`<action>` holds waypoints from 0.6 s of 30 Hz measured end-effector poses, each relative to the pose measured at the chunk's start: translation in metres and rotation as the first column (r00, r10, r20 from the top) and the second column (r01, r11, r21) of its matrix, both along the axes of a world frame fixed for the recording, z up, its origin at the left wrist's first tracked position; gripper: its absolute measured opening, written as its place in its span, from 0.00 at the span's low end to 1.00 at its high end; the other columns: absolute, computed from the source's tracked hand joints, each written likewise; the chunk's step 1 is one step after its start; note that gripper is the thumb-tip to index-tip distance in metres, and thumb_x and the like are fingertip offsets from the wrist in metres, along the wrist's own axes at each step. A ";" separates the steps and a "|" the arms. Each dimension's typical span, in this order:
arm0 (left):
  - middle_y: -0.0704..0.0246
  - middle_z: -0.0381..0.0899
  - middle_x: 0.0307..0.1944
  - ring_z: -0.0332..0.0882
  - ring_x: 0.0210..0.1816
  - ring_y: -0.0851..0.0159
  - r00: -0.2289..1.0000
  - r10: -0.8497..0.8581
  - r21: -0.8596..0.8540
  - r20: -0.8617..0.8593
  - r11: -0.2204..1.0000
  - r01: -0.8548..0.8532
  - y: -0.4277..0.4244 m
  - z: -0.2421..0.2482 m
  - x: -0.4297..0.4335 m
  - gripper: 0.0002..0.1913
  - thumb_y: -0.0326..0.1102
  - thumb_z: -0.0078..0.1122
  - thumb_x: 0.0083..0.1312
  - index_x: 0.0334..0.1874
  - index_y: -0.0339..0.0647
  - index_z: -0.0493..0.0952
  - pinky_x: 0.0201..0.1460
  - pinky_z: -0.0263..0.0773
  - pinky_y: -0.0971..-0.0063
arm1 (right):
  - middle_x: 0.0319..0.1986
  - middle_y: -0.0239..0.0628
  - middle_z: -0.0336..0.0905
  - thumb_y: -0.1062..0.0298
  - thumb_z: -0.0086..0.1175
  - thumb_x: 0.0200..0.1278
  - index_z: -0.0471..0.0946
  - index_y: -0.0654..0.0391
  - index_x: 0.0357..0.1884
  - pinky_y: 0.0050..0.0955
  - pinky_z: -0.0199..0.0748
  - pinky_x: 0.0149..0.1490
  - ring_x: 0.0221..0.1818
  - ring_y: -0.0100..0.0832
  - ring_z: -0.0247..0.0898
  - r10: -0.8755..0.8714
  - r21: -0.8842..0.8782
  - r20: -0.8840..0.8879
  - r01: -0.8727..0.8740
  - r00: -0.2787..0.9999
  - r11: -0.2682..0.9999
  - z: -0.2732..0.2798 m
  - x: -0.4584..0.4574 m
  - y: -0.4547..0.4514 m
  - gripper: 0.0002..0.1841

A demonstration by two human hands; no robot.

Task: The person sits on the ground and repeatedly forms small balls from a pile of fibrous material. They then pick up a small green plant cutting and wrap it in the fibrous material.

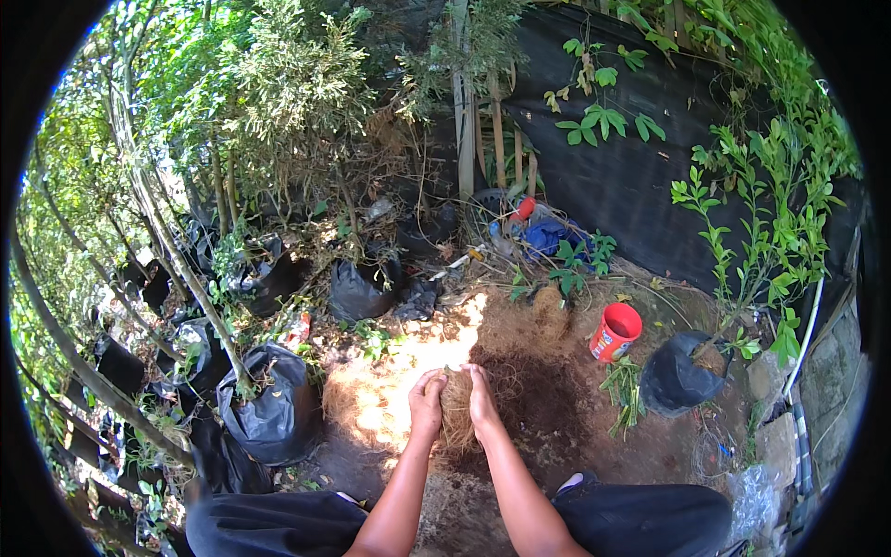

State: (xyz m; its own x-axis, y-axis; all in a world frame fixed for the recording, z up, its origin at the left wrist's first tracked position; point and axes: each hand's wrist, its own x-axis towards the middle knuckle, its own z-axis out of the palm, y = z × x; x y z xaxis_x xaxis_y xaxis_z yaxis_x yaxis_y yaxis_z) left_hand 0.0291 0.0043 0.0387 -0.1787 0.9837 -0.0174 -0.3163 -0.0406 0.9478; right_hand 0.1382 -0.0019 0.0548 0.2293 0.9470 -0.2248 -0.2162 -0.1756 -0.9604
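Note:
A brown bundle of coir-like fibre point(456, 411) is held between my two hands in front of me. My left hand point(425, 406) grips its left side, thumb and fingers near the top. Against the right side lies my right hand point(484, 402), fingers extended upward. A small green tip point(446, 371) shows at the bundle's top. Dark loose soil point(536, 390) spreads just to the right of the hands. Loose tan fibre point(355, 400) is heaped on the left, partly in bright sun. Farther off, a similar fibre bundle point(550, 315) sits on the ground.
A red plastic tub point(615, 335) stands at right, with cut green stems point(624, 395) below it. Black grow bags holding plants point(270, 411) crowd the left; another grow bag point(679, 379) stands right. Black sheeting point(626, 188) and a wooden post point(463, 104) bound the back.

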 end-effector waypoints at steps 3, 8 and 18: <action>0.69 0.82 0.38 0.76 0.41 0.73 0.975 0.212 -0.047 -0.065 0.976 -0.215 0.002 0.003 0.001 0.14 0.36 0.62 0.70 0.53 0.36 0.80 0.51 0.72 0.76 | 0.53 0.48 0.77 0.55 0.50 0.74 0.73 0.63 0.58 0.36 0.66 0.63 0.59 0.36 0.72 -0.080 0.051 0.136 0.073 0.987 0.996 0.007 0.012 0.002 0.22; 0.62 0.82 0.46 0.76 0.52 0.66 0.889 0.397 0.134 -0.227 0.917 -0.375 0.011 0.013 -0.006 0.16 0.36 0.64 0.68 0.55 0.37 0.78 0.61 0.69 0.70 | 0.57 0.44 0.74 0.53 0.51 0.73 0.61 0.57 0.71 0.34 0.69 0.58 0.55 0.34 0.71 -0.104 0.110 0.404 0.065 0.909 0.992 0.034 0.004 -0.005 0.31; 0.64 0.82 0.46 0.76 0.50 0.66 0.985 0.099 0.308 -0.140 0.950 -0.051 0.002 0.034 0.036 0.14 0.30 0.57 0.66 0.51 0.33 0.79 0.58 0.71 0.71 | 0.61 0.44 0.73 0.44 0.45 0.76 0.69 0.58 0.66 0.39 0.77 0.60 0.59 0.37 0.75 -0.166 -0.117 -0.360 0.132 0.918 0.984 0.063 0.009 -0.009 0.29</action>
State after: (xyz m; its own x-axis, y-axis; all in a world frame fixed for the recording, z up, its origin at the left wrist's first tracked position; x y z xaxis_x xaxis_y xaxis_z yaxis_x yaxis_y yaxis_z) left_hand 0.0651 0.0061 0.0730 -0.2293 0.9221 0.3118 -0.1544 -0.3507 0.9237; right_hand 0.1476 -0.0113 0.1176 0.2514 0.8807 -0.4014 -0.5806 -0.1946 -0.7906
